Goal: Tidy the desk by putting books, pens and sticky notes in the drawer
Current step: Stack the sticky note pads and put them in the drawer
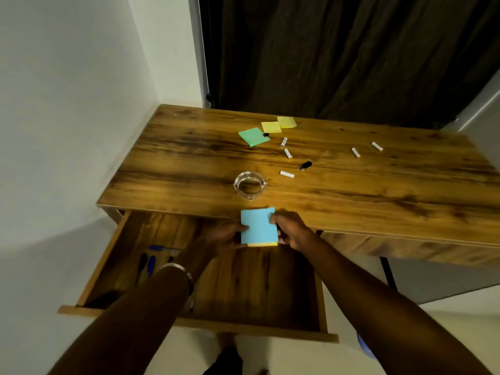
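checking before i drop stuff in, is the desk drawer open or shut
Open. The drawer is pulled well out from under the desk, its wooden floor exposed with pens lying inside.

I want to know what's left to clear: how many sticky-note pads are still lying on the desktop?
3: a green pad at the far middle of the desk, a yellow pad just right of it, and another yellow pad beside that, at the far edge.
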`<action>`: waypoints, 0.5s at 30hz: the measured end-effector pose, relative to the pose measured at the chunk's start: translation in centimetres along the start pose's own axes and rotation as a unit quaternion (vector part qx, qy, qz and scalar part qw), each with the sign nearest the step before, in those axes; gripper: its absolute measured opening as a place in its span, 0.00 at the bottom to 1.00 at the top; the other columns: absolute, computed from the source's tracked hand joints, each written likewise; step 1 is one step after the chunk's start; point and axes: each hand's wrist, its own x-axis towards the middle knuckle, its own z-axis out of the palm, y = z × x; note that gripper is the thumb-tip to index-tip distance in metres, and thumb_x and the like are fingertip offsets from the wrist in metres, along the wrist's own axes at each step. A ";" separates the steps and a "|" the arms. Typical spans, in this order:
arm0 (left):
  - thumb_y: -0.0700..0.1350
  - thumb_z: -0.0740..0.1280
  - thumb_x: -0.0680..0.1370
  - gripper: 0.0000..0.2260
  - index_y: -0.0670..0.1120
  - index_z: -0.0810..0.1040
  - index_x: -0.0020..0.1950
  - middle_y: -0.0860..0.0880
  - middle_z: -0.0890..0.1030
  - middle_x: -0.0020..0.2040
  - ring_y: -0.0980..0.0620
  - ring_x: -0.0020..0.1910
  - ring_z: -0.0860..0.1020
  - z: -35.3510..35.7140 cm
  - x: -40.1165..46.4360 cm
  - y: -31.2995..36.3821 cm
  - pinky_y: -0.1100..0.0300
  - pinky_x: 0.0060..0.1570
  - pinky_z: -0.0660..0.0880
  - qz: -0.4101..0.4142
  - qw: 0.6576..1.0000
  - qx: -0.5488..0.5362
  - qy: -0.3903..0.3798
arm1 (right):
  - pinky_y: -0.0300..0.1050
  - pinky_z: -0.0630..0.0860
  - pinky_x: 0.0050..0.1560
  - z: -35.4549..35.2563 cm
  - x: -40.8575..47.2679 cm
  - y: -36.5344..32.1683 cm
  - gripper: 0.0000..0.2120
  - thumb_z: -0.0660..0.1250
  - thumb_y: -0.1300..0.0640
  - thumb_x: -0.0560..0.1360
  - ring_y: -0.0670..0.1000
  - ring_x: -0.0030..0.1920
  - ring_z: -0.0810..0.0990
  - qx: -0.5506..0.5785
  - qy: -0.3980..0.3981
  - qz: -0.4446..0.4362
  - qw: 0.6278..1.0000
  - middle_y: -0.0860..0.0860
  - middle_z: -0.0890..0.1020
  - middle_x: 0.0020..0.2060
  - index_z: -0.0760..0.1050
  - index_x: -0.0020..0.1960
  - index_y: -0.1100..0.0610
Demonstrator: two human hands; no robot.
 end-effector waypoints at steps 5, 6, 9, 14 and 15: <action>0.37 0.65 0.77 0.20 0.41 0.69 0.69 0.43 0.74 0.65 0.43 0.62 0.75 1.7 -0.5 -7.0 0.54 0.49 0.78 -0.031 0.999 0.026 0.021 | 0.49 0.81 0.36 -1.7 -1.5 7.1 0.13 0.68 0.65 0.74 0.56 0.44 0.82 -0.067 0.019 0.028 0.997 0.60 0.81 0.47 0.76 0.58 0.62; 0.36 0.65 0.77 0.19 0.40 0.69 0.68 0.42 0.75 0.64 0.44 0.58 0.76 2.2 -0.8 -8.1 0.53 0.50 0.77 -0.026 0.998 0.038 0.034 | 0.54 0.82 0.43 -1.7 -1.8 8.2 0.16 0.68 0.63 0.74 0.59 0.50 0.81 -0.110 0.034 0.014 0.993 0.60 0.80 0.53 0.75 0.61 0.60; 0.34 0.64 0.78 0.17 0.37 0.69 0.66 0.40 0.76 0.58 0.46 0.49 0.78 3.4 -0.8 -10.9 0.53 0.47 0.79 0.004 0.993 0.085 0.080 | 0.55 0.78 0.57 -1.7 -2.4 10.4 0.24 0.66 0.58 0.76 0.59 0.61 0.77 -0.255 0.054 -0.060 0.964 0.56 0.76 0.64 0.68 0.71 0.52; 0.40 0.62 0.80 0.18 0.39 0.66 0.70 0.39 0.74 0.64 0.41 0.58 0.76 5.1 -2.2 -13.5 0.44 0.57 0.76 0.013 0.990 0.096 0.105 | 0.48 0.76 0.58 -2.3 -3.2 13.2 0.24 0.63 0.62 0.77 0.58 0.63 0.75 -0.326 0.050 -0.071 0.941 0.57 0.74 0.65 0.66 0.72 0.52; 0.41 0.61 0.80 0.19 0.40 0.65 0.71 0.39 0.73 0.65 0.39 0.60 0.75 5.2 -2.2 -13.8 0.43 0.60 0.74 0.007 0.990 0.097 0.103 | 0.47 0.76 0.56 -2.4 -3.0 13.7 0.24 0.62 0.63 0.77 0.58 0.63 0.75 -0.328 0.048 -0.066 0.941 0.57 0.74 0.64 0.65 0.72 0.51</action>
